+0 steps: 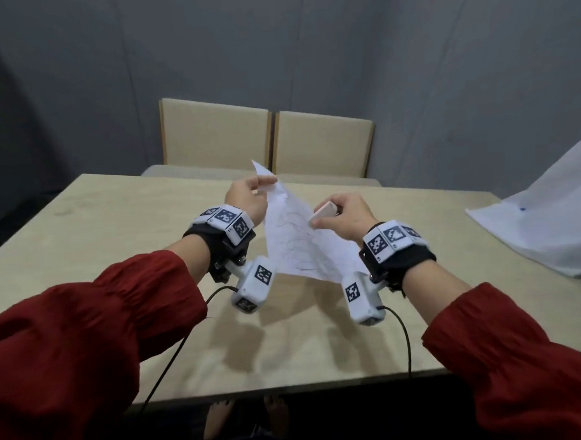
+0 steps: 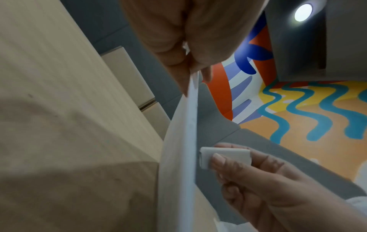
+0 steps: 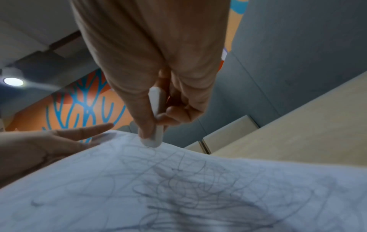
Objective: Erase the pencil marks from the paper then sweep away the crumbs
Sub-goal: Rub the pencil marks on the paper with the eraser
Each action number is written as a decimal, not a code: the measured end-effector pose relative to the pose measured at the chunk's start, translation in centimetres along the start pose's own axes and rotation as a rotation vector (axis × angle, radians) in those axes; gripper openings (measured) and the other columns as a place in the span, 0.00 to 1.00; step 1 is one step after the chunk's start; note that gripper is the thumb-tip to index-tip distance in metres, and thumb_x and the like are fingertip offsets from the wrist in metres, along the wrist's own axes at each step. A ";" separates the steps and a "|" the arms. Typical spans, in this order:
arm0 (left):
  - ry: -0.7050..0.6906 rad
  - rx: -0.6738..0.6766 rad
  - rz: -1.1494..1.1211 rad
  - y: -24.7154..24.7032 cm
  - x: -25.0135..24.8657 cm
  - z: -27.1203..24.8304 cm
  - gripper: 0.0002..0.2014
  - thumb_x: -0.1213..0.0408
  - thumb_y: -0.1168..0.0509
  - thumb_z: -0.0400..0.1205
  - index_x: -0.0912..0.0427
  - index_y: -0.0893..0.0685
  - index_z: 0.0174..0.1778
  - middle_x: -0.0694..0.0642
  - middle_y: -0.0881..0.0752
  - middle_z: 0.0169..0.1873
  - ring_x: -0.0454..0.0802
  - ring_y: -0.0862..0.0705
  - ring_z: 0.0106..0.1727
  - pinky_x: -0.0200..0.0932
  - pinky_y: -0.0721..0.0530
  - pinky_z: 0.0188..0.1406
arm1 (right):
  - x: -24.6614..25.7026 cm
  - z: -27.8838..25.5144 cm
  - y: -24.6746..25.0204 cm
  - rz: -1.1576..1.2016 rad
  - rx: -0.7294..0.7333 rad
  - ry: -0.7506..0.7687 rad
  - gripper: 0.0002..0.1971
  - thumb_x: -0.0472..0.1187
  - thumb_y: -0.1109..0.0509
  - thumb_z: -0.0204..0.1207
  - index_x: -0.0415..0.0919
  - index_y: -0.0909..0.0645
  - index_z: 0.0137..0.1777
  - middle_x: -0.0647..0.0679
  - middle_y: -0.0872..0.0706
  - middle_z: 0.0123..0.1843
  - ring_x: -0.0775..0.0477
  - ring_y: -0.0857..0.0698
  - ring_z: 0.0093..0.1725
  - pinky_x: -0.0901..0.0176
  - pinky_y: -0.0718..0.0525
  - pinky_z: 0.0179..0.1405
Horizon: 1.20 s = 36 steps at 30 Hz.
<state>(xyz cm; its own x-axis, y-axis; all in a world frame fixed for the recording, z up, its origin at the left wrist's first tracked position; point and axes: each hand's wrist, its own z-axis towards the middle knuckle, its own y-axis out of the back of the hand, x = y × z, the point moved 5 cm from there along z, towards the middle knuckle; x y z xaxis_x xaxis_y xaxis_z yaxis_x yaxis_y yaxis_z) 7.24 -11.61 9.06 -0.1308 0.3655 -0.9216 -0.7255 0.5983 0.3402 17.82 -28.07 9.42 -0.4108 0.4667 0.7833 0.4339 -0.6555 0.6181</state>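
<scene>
A white sheet of paper point(image 1: 296, 233) covered in pencil scribbles point(image 3: 178, 180) is lifted off the wooden table point(image 1: 114, 229) and tilted on edge. My left hand point(image 1: 250, 195) pinches its top edge between thumb and fingers. My right hand point(image 1: 343, 217) grips a white eraser point(image 1: 325, 211) and holds one end of it against the sheet's scribbled face. In the left wrist view the paper point(image 2: 178, 149) shows edge-on, with the eraser point(image 2: 224, 155) touching its right side. In the right wrist view the eraser point(image 3: 157, 119) tip meets the sheet.
Two beige chairs point(image 1: 268, 143) stand at the table's far edge. A pile of white sheets point(image 1: 552, 226) lies on the table at the right. Cables run from both wrist cameras over the near table edge. A grey wall stands behind.
</scene>
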 end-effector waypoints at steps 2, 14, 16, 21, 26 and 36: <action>0.035 0.034 0.073 0.0 1.3 -0.4 0.16 0.70 0.40 0.84 0.48 0.12 0.58 0.54 0.11 0.55 0.46 0.18 0.33 0.31 0.25 0.24 | -0.9 -0.1 -2.0 0.008 0.091 -0.025 0.10 0.31 0.22 0.66 0.46 0.18 0.37 0.48 0.17 0.34 0.48 0.18 0.35 0.54 0.17 0.36; -0.042 0.453 0.833 -1.4 7.9 -0.8 0.42 0.59 0.18 0.68 0.58 0.27 0.78 0.63 0.37 0.79 0.58 0.34 0.79 0.44 0.30 0.74 | -3.9 0.0 -9.7 -0.477 0.349 -0.040 0.09 0.39 0.36 0.78 0.37 0.28 0.55 0.42 0.21 0.49 0.42 0.22 0.49 0.49 0.21 0.51; -0.092 0.515 0.930 -1.3 8.8 -0.6 0.45 0.53 0.18 0.67 0.58 0.29 0.78 0.65 0.49 0.82 0.60 0.42 0.82 0.49 0.32 0.77 | -4.1 0.3 -10.3 -0.521 0.384 -0.033 0.13 0.43 0.38 0.80 0.37 0.27 0.61 0.43 0.20 0.54 0.42 0.22 0.52 0.51 0.23 0.53; -0.178 0.747 0.961 -2.5 9.8 -1.0 0.42 0.42 0.29 0.76 0.60 0.34 0.82 0.60 0.42 0.83 0.53 0.39 0.82 0.42 0.37 0.76 | -4.3 1.5 -10.8 -0.610 0.381 0.006 0.14 0.43 0.45 0.82 0.37 0.25 0.61 0.40 0.19 0.58 0.40 0.22 0.56 0.51 0.23 0.54; -0.196 0.896 0.979 -4.0 10.2 -1.7 0.50 0.30 0.27 0.65 0.62 0.28 0.74 0.63 0.31 0.76 0.59 0.28 0.73 0.53 0.26 0.70 | -3.7 2.2 -11.0 -0.651 0.432 0.121 0.11 0.51 0.38 0.82 0.44 0.22 0.47 0.47 0.18 0.50 0.46 0.21 0.51 0.56 0.25 0.48; -0.198 1.014 1.075 -4.7 11.5 -1.0 0.69 0.27 0.25 0.58 0.48 0.61 0.86 0.54 0.63 0.85 0.51 0.57 0.86 0.48 0.49 0.84 | -2.0 1.7 -11.8 -0.702 0.481 0.257 0.07 0.44 0.31 0.75 0.43 0.14 0.47 0.47 0.15 0.44 0.45 0.18 0.48 0.50 0.16 0.49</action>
<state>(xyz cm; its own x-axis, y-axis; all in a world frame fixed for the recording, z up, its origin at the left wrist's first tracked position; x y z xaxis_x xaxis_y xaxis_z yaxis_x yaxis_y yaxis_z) 8.48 -10.96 -3.31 -0.1326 0.9811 -0.1407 0.4336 0.1851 0.8819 14.89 -20.29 0.67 -0.8510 0.4815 0.2096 0.2806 0.0795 0.9565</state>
